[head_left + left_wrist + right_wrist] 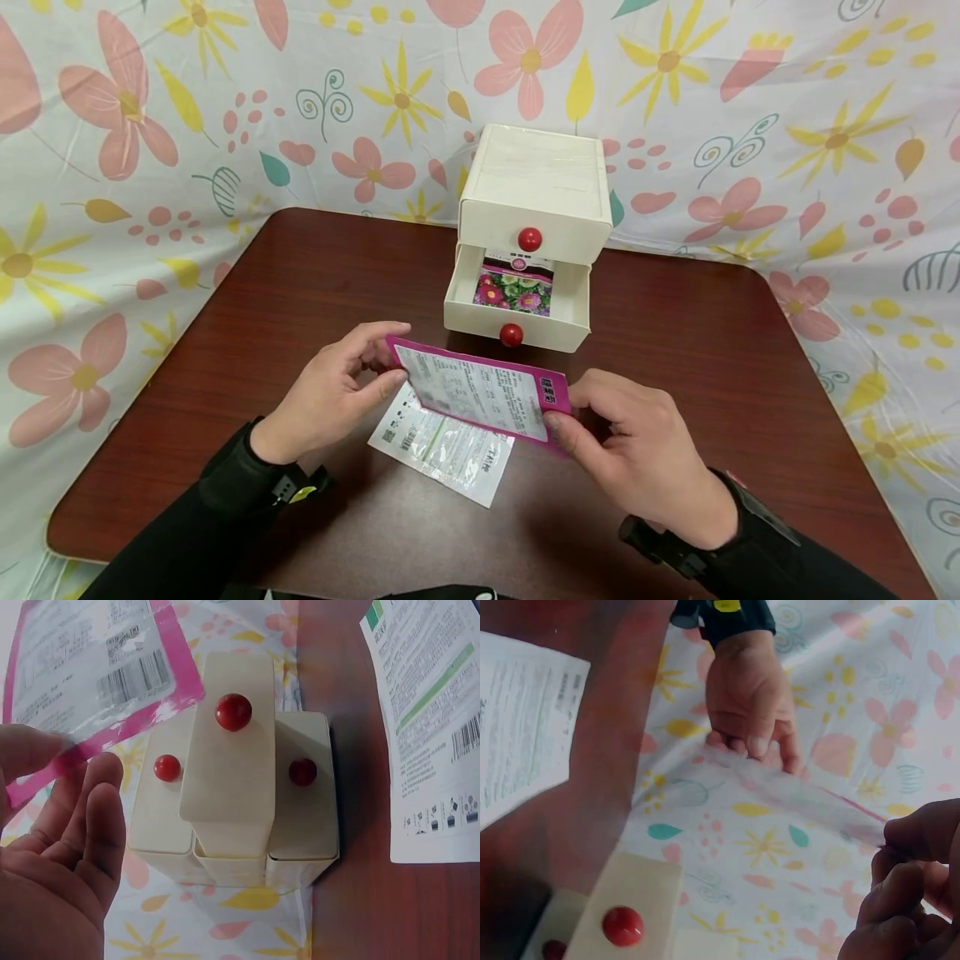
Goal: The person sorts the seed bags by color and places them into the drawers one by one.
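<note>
A pink-edged seed packet is held tilted above the table, its printed back toward me. My left hand pinches its left end between thumb and fingers. At the other end, my right hand grips the corner with thumb and curled fingers. Beneath it, a white packet with a green stripe and barcode lies on the table, partly covered from above. Behind the hands, a cream drawer box has its middle drawer pulled out. Inside that drawer lies a packet with a flower picture.
The dark wooden table extends to both sides of the box. A flower-printed cloth hangs behind it. Red knobs stick out from the drawer fronts; the drawers above and below the pulled-out one look closed.
</note>
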`<state>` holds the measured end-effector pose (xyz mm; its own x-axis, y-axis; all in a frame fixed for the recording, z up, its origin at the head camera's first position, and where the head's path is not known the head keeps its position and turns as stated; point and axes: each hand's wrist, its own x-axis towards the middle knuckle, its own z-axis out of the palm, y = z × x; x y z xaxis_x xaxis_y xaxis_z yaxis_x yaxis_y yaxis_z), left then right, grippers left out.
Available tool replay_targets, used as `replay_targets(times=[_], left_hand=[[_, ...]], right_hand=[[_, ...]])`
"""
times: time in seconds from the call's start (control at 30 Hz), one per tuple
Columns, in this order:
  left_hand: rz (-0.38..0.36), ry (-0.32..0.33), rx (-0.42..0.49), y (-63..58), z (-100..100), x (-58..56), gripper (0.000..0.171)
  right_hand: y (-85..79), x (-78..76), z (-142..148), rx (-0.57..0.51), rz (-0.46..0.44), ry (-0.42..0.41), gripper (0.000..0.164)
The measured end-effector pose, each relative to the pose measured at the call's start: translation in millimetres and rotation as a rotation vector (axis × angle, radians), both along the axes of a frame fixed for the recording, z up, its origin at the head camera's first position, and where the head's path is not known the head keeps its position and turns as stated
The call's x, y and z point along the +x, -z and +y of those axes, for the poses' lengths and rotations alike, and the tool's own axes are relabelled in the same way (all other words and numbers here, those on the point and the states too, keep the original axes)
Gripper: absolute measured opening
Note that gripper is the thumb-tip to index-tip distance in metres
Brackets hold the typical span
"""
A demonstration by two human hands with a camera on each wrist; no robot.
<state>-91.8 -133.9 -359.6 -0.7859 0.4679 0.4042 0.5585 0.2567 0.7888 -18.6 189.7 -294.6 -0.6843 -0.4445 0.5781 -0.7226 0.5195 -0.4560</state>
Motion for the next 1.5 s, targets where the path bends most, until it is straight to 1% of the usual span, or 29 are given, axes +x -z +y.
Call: replay_targets(times=[0.1, 0.17, 0.27, 0.43, 0.57, 0.77, 0.93, 1.17, 1.3, 1.5], left_hand=[[0.031, -0.007, 0.009, 3.0, -0.9, -2.9, 0.049], [0.041, -0.007, 0.008, 4.7, -1.6, -4.5, 0.045], [0.055, -0.010, -0.006, 6.7, -2.9, -6.2, 0.040], [0.074, -0.058, -0.033, 9.4, -5.7, -8.7, 0.034], [0.077, -0.083, -0.067, 11.3, -7.6, -11.4, 0.033], [0.084, -0.079, -0.160, 15.8, -11.2, -16.8, 0.034], [0.067, -0.096, -0.248, 19.0, -15.7, -19.9, 0.037], [0.020, -0.115, -0.287, 22.8, -19.8, -25.8, 0.037], [-0.011, -0.114, -0.351, 24.2, -21.7, -27.2, 0.040], [-0.051, -0.087, -0.461, 26.6, -24.4, -29.4, 0.052]], right_hand=[[-6.8, 0.3, -1.4, -0.042, 0.094, -0.013, 0.024], [-12.0, 1.0, -2.0, -0.058, 0.145, -0.014, 0.027], [-18.6, 2.6, -2.1, -0.086, 0.204, -0.042, 0.026], [-24.2, 1.9, -0.5, -0.134, 0.298, -0.112, 0.022], [-25.4, 0.1, 2.0, -0.159, 0.335, -0.142, 0.020], [-28.6, -0.6, 6.2, -0.124, 0.379, -0.127, 0.022], [-31.4, -2.1, 6.6, -0.109, 0.438, -0.109, 0.022], [-32.6, -4.2, 4.8, -0.140, 0.498, -0.140, 0.020], [-35.6, -6.5, 0.9, -0.104, 0.547, -0.115, 0.019], [-40.4, -10.0, -4.9, 0.001, 0.637, -0.053, 0.021]])
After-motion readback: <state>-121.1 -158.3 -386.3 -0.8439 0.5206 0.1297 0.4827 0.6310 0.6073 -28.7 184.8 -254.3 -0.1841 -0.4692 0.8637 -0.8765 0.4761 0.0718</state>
